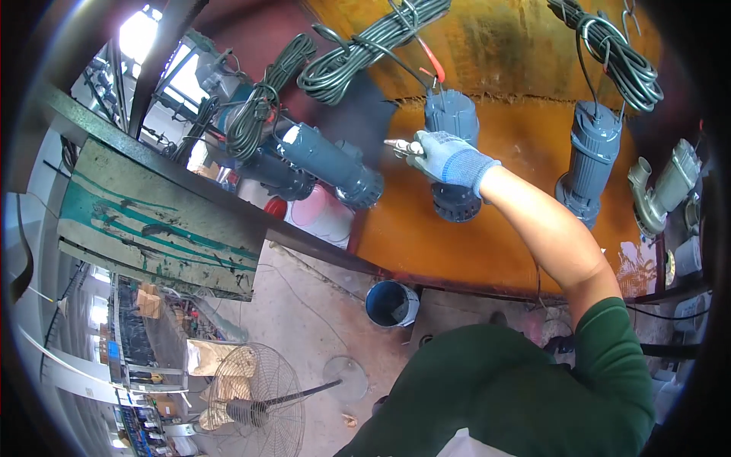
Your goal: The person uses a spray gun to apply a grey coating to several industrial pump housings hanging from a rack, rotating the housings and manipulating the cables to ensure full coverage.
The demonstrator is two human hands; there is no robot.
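My right hand (449,158), in a pale grey-blue knit glove, is closed around what looks like a metal spray gun (401,148). Its narrow nozzle points left; the glove hides the handle. Behind the hand hangs a blue-grey submersible pump (451,114), its middle covered by the glove and its dark strainer base (456,204) showing below. I cannot tell whether hand and pump touch. Left of the nozzle, another blue-grey pump (327,160) hangs tilted. Farther right is an upright blue-grey pump (591,156). My left hand is out of view.
Coiled black cables (373,49) hang above the pumps. An orange-brown stained booth surface (518,228) lies behind and below them. A grey metal pump (670,183) stands at right. Below are a blue bucket (392,303), a white bucket (320,213) and a floor fan (255,407).
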